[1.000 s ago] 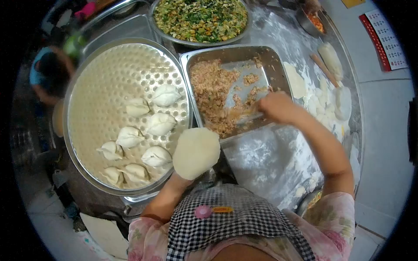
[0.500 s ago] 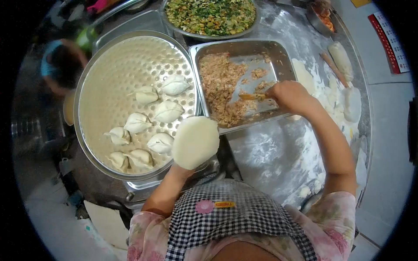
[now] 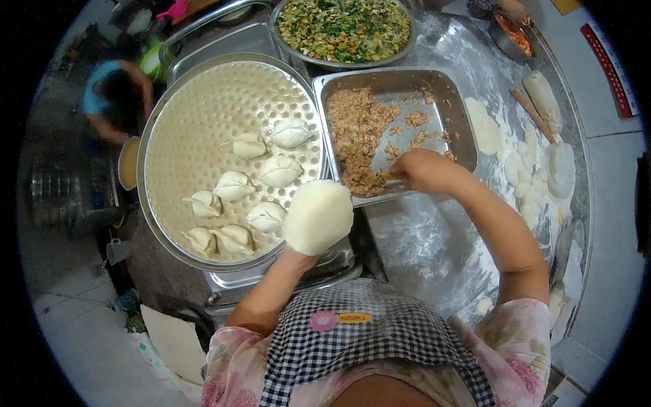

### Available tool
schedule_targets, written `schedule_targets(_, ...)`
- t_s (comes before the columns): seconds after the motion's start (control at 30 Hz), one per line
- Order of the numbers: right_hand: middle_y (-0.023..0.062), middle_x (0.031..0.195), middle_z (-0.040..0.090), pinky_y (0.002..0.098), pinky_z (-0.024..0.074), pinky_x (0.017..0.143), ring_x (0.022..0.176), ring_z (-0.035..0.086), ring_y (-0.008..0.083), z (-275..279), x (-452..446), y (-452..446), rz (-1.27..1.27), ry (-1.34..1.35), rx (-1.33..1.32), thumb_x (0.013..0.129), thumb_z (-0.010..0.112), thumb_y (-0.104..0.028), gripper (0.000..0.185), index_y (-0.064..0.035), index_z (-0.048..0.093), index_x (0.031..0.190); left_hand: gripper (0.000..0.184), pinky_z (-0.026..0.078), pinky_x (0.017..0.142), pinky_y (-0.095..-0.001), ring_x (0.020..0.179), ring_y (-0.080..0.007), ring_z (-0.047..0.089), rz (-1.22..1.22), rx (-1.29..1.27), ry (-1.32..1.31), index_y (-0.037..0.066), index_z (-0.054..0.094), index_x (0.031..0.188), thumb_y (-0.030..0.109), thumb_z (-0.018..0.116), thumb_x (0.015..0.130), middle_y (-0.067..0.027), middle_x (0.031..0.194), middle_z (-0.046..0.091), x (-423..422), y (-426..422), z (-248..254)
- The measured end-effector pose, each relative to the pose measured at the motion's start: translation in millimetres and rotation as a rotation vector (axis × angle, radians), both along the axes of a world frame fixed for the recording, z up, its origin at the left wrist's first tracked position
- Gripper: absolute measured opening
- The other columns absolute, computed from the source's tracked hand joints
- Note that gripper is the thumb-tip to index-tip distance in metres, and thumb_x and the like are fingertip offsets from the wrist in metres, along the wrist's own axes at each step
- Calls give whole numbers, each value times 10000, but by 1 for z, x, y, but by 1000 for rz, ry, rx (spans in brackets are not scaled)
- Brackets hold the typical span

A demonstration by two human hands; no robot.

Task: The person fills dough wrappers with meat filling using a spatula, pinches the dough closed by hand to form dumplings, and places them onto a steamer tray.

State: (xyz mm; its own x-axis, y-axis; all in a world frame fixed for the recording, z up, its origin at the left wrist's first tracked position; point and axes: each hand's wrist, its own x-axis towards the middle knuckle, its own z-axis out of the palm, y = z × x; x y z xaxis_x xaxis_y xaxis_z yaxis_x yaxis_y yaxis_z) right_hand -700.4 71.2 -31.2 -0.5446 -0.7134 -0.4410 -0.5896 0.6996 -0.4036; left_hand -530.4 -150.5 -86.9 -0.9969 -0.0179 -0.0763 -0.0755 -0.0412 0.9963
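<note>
A round dumpling wrapper (image 3: 319, 217) lies over my left hand (image 3: 300, 258), which holds it up at the steamer tray's lower right rim; the wrapper hides most of the fingers. My right hand (image 3: 426, 171) is closed on a yellowish-brown filling stick (image 3: 390, 176), its tip down in the meat filling (image 3: 354, 122). This filling is heaped in the left part of a rectangular metal pan (image 3: 466, 146), with scraps across the rest. Several shaped dumplings (image 3: 280, 171) sit on the round perforated steamer tray (image 3: 183, 122) to the left.
A bowl of chopped green filling (image 3: 346, 30) stands behind the pan. On the floured table (image 3: 434, 237) to the right are a rolling pin (image 3: 531, 112), a dough roll (image 3: 542, 100) and flattened wrappers (image 3: 483, 127). Another person (image 3: 115, 102) is at the far left; a hand reaches a small bowl (image 3: 510, 39) top right.
My right hand has moved left and down across the pan, bringing the stick to the heaped filling's lower edge. The whole view has shifted slightly; the wrapper stays on my left hand.
</note>
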Motion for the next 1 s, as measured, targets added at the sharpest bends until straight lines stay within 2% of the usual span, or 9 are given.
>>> schedule_targets(0.1,207,778,598,442,435,660,757,569,391,5,3,-7,28,-22,-31,713,561,-34,144,-3,623,839,503,442,933,-371,1130,-178,507,32,671,-332,78,361,1354,178,549,899,-61,1282,493,1,-3,-4)
schedule_targets(0.3,175,764,623,394,455,664,719,600,307,-2,-7,-3,56,-193,-166,805,555,-62,207,2,641,981,431,472,880,-338,1082,-198,542,113,762,-368,76,450,1276,173,572,874,-91,1201,548,-1,0,5)
schedule_targets(0.4,127,699,612,342,451,624,642,583,200,8,-9,-1,-78,-388,-41,833,541,-51,263,-2,631,1076,343,489,782,-361,957,-228,588,-183,-545,44,69,535,1142,152,591,814,-106,1061,596,-19,-6,10)
schedule_targets(0.5,88,643,575,306,433,570,567,524,150,3,-4,13,-108,-450,-215,847,521,-38,310,-14,607,1143,139,491,637,-397,730,-293,615,-348,-1291,153,59,645,813,113,611,689,-130,790,631,-45,-7,60)
schedule_targets(0.6,51,616,565,287,442,580,587,531,120,26,4,18,-122,-431,-351,878,494,-100,302,-32,608,1150,65,444,523,-447,545,-344,545,-83,-1254,450,86,567,544,123,584,595,-133,573,550,-45,-9,47)
schedule_targets(0.7,34,620,547,260,434,565,565,501,105,68,21,18,-341,-424,-384,896,476,-88,305,-34,595,1172,100,460,528,-442,571,-346,574,-169,-1311,429,87,592,568,113,568,662,-136,600,580,-60,-7,40)
schedule_targets(0.83,47,662,568,263,443,573,603,533,135,102,55,18,-537,-306,-477,881,495,-45,291,-50,610,1148,147,494,603,-392,706,-324,631,-191,-1116,253,66,645,755,138,524,800,-127,721,648,-89,18,59)
schedule_targets(0.93,81,724,587,306,466,584,664,574,221,88,79,16,-320,286,-678,823,550,-14,381,-119,598,1185,211,509,704,-365,864,-238,636,-109,-133,175,68,609,995,209,534,857,-92,917,656,-81,27,86)
schedule_targets(1.0,98,763,556,369,470,599,714,570,286,88,96,9,-297,475,-522,779,579,-9,484,-193,567,1226,350,504,808,-342,981,-173,590,-76,339,43,62,510,1176,155,589,848,-68,1086,598,-73,27,94)
